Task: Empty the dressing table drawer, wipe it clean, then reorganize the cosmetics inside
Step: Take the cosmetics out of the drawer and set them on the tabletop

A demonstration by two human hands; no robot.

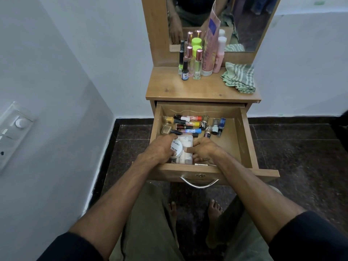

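While both hands worked the near left of the open drawer (246, 140), the left hand (160, 149) curled its grip round a white jar (177, 147) and the right hand (204, 150) pinched a clear box (186, 157). Both looked light, rigid, slick; best taken by the sides. Small bottles (190, 124) lay at the far end.

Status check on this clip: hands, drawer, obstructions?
Left hand grips white round tub; right hand on clear box. Drawer open, cosmetics inside. Nothing obstructing.
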